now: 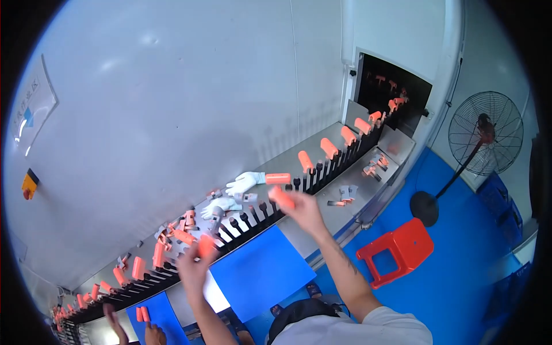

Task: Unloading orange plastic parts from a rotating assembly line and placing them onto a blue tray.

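Note:
My left hand point(193, 269) is closed on an orange plastic part point(206, 246), held near the row of black holders on the bench. Farther right, my right hand point(307, 215) grips a second orange part point(282, 198) between thumb and fingers, above the holders. Both parts look slightly blurred. Behind them lie white gloves point(244, 183), with one more orange piece point(278, 178) beside the upper glove. The black upright holders point(244, 219) between my hands carry no orange pieces, while those on either side do, such as this orange piece point(305, 161).
The line runs into a dark opening point(397, 86) at the far right. A blue sheet point(261, 270) lies in front of me. To the right stand a red stool point(397, 250) and a floor fan point(486, 133). Another person's hands point(154, 333) show at the lower left near two orange pieces.

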A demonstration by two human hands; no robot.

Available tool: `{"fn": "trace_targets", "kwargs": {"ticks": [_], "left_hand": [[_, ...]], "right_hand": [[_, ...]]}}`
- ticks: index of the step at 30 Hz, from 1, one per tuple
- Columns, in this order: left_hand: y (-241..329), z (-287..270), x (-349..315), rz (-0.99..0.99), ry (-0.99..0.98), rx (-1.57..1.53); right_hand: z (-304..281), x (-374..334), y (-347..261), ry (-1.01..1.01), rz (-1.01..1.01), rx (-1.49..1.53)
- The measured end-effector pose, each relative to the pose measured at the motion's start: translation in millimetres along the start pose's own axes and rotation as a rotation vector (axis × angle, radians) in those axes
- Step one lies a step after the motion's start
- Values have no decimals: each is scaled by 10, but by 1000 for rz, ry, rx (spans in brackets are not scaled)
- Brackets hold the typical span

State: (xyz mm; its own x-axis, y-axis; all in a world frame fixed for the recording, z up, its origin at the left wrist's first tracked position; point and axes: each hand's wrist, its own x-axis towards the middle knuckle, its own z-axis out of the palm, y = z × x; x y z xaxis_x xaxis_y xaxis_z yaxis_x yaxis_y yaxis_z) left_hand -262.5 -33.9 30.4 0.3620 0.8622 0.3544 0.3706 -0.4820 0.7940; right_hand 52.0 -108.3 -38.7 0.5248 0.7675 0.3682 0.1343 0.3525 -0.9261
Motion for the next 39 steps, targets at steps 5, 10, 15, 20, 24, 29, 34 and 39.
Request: {"fn": "trace_targets", "kwargs": {"ticks": [5,10,15,20,24,29,34,39], "left_hand": [[-1177,1011,-660,269,-640,312],[-1517,1698,-560,301,-353,317],[-1205,2123,-721,-187,-223,-27],[-1443,2726,-351,-105,-71,43],[-1380,3099,-155,-145,-54,83],[-1054,3267,-183,-189,86,-44],[-520,2580,-66,-147,54,-100],[276,1973,711,91,155,107]], "right_hand": [[514,-1323,995,23,69,-647],[550,-1355,1251,-33,-4,-803],[124,-1255,1463,-88,-18,-747],[-84,-723,1800,-152,-27,-705],[-393,-350,1900,-228,-39,-729],[-675,-147,1747,-208,-110,-758],[-705,124,892,187,-237,-486],[-661,952,114,-121,-538,-565]]}}
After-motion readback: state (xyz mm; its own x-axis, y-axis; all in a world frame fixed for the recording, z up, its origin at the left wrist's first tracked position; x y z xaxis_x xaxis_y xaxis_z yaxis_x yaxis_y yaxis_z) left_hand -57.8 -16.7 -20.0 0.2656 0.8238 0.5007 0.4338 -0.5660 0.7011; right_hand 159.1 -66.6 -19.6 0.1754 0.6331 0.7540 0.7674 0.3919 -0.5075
